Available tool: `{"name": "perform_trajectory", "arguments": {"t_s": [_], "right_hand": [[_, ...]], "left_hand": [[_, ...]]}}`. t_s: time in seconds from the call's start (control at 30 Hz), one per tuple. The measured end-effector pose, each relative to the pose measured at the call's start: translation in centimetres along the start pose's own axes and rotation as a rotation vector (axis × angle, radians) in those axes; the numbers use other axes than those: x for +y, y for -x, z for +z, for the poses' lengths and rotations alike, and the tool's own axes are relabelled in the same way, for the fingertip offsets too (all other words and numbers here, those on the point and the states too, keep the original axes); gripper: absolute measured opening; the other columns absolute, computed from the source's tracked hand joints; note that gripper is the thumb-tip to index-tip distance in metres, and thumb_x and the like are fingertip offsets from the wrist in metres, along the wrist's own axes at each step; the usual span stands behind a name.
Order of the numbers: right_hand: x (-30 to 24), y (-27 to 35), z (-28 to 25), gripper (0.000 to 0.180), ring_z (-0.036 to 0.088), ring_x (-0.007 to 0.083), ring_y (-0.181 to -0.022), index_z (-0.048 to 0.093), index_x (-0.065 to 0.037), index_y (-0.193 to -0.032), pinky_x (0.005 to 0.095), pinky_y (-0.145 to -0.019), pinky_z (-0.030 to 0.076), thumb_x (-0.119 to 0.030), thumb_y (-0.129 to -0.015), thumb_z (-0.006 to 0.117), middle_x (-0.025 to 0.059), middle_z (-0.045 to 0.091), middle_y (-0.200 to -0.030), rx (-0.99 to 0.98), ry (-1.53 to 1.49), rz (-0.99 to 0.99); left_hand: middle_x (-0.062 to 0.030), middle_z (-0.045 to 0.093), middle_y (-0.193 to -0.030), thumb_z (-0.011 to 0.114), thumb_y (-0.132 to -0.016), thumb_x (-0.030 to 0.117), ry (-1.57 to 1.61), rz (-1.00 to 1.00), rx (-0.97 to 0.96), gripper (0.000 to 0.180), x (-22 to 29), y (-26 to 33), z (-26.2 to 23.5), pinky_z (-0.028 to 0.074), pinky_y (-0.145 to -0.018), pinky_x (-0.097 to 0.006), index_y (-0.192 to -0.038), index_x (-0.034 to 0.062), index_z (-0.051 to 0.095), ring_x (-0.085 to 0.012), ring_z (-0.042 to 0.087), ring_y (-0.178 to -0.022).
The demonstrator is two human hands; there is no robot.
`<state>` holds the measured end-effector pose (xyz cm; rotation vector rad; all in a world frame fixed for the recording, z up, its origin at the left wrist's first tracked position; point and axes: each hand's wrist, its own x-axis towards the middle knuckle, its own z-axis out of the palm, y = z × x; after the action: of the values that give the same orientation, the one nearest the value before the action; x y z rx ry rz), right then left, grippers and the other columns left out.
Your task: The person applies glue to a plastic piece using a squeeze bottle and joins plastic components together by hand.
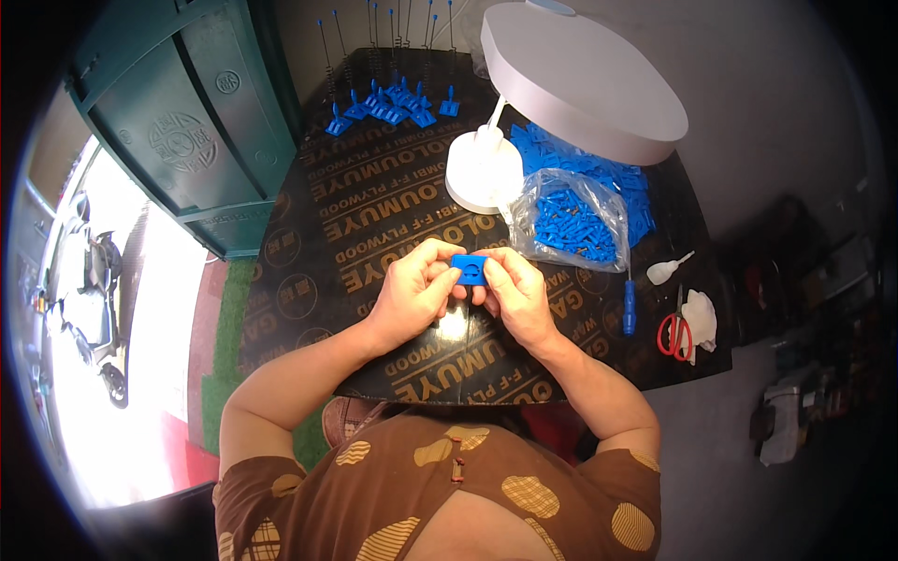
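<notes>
Over dark, gold-printed plywood tabletop [589,309], small blue rectangular plastic plate [470,268] is gripped at opp. ends by L hand [412,288] & R hand [520,297]: prob. checking step; steady pinch called for next. Beyond, slim blue plastic parts [575,224] are held in clear plastic bag [522,240].

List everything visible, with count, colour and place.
door: 1, green, left
vehicle: number unclear, pale, outside
mat: 1, green, left
table: 1, black, centre
spring stands: several, blue/black, back left
lamp: 1, white, back
parts bag: 1, clear, near lamp
pieces: many, blue, behind bag
screwdriver: 1, blue, right
bottle: 1, white, right
scissors: 1, red handles, right
cloth: 1, white, right
block: 1, blue, held
clutter: uncountable, dim, right
shirt: 1, brown, bottom
hands: 2, bare, centre
</notes>
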<state>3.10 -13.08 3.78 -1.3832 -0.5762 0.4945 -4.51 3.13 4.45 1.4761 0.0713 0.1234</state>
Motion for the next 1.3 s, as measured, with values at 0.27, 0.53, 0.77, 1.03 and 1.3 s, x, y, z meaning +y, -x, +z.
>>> {"name": "perform_trajectory", "arguments": {"t_s": [0.27, 0.53, 0.77, 1.03, 1.3], "right_hand": [[0.0, 0.0, -0.5, 0.028, 0.049, 0.0036, -0.059, 0.057, 0.004, -0.109, 0.0176, -0.051, 0.038, -0.021, -0.099, 0.048, 0.0044, 0.063, -0.073, 0.008, 0.036, -0.011], [0.3, -0.2, -0.3, 0.027, 0.051, 0.0042, -0.065, 0.054, 0.005, -0.114, 0.0196, -0.059, 0.042, -0.015, -0.095, 0.052, 0.0055, 0.064, -0.081, 0.048, 0.048, -0.103], [0.8, -0.2, -0.2, 0.029, 0.052, 0.0060, -0.073, 0.052, 0.005, -0.117, 0.0211, -0.066, 0.044, -0.012, -0.093, 0.056, 0.0056, 0.062, -0.092, 0.030, 0.089, -0.220], [0.4, -0.3, -0.1, 0.032, 0.057, 0.0155, -0.079, 0.057, 0.002, -0.113, 0.0265, -0.069, 0.048, -0.006, -0.084, 0.067, 0.0097, 0.059, -0.093, 0.095, 0.542, -0.457], [0.4, -0.6, -0.2, 0.038, 0.056, 0.0149, -0.079, 0.056, 0.001, -0.117, 0.0259, -0.068, 0.049, 0.000, -0.081, 0.068, 0.0101, 0.056, -0.100, 0.037, 0.558, -0.395]], "left_hand": [[-0.0069, 0.068, -0.080, 0.055, -0.093, 0.002, -0.268, 0.204, 0.003, 0.027, -0.4, 0.0, -0.1, 0.047, -0.055, -0.022, -0.119, 0.0006, 0.053, -0.0051, 0.058, -0.061], [-0.0124, 0.064, -0.101, 0.054, -0.091, -0.001, -0.020, 0.088, -0.015, 0.042, 0.3, -0.3, -0.3, 0.050, -0.057, -0.021, -0.130, -0.0063, 0.043, -0.0092, 0.060, -0.069], [-0.0156, 0.063, -0.102, 0.053, -0.090, 0.005, 0.216, -0.008, -0.108, 0.042, -0.1, -0.9, -1.4, 0.056, -0.060, -0.026, -0.129, -0.0093, 0.046, -0.0158, 0.063, -0.071], [-0.0234, 0.063, -0.109, 0.046, -0.095, 0.006, 0.456, -0.086, -0.074, 0.036, -0.2, -1.4, -1.8, 0.060, -0.075, -0.035, -0.125, -0.0129, 0.046, -0.0270, 0.069, -0.086], [-0.0207, 0.064, -0.105, 0.054, -0.095, 0.007, 0.478, -0.117, -0.032, 0.033, -0.5, -1.7, -1.9, 0.061, -0.073, -0.032, -0.122, -0.0111, 0.047, -0.0259, 0.069, -0.084]]}}
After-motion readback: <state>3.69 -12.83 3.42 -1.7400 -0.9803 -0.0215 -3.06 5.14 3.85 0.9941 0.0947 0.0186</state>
